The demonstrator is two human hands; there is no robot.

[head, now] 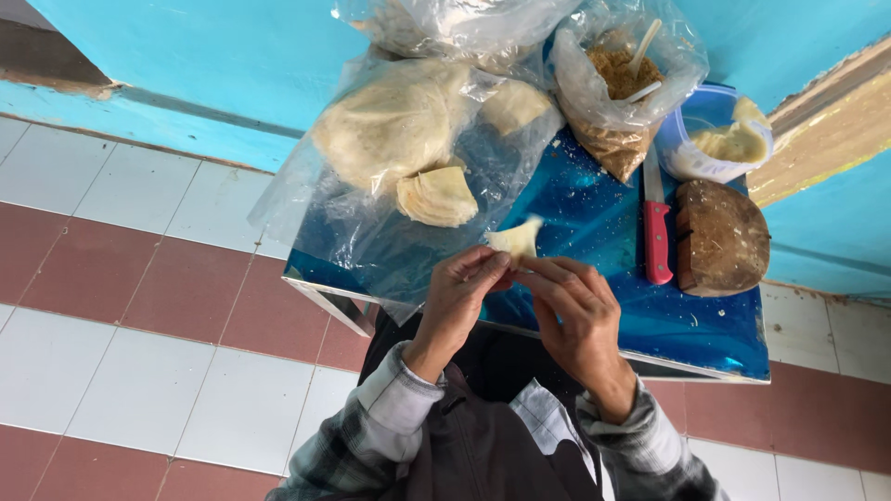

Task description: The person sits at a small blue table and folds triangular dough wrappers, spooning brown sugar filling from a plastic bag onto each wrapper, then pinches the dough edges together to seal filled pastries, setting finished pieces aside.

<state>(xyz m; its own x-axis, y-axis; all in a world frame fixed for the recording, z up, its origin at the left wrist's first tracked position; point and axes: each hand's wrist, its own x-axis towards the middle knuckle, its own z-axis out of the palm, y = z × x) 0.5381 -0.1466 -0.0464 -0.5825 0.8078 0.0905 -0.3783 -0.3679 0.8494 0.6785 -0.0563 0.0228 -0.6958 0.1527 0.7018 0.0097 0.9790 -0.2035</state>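
1. Left hand (461, 292): fingers pinched closed on the lower edge of a pale dough wrapper (516, 238).
2. Right hand (575, 311): fingers curled, tips closed on the same wrapper from the other side.
3. Dough wrapper: held above the near part of the blue desk (594, 223).
4. Stack of wrappers (438, 195): on clear plastic, just beyond the hands.
5. Red-handled knife (656, 227): beside a round wooden block (722, 238).
6. Bag of brown filling (620, 88); plastic tub (715, 139) at the far right.

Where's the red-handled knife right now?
The red-handled knife lies on the blue table, right side of the head view, just left of the brown wooden block.
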